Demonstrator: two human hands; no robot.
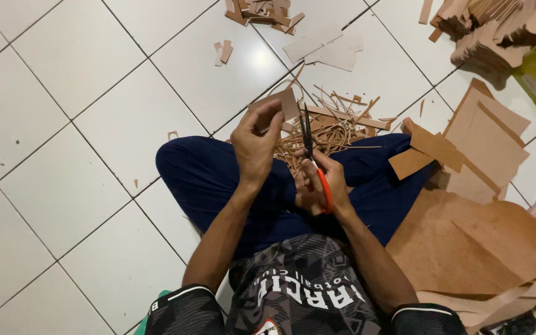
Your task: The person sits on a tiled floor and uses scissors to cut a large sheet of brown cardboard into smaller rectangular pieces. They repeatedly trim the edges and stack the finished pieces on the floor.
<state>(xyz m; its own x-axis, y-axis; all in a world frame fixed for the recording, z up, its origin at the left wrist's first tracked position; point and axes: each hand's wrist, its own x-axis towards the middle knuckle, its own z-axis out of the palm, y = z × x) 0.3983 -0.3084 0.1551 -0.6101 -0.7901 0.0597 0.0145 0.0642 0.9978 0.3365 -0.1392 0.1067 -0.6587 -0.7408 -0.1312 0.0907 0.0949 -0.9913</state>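
Head view: your left hand [255, 146] pinches a brown card piece [283, 102] at frame centre. Your right hand [324, 186] has fingers closed through orange scissors [314, 161], blades up beside the piece.

Bare tiles [82, 93] left; cardboard sheets [485, 142] crowd the right.

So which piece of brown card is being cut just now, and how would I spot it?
Find the crossed legs in dark blue trousers on the white tiled floor. Above them the left hand pinches a small brown card piece beside the orange-handled scissors in the right hand. It alone is held up; the other scraps lie loose.
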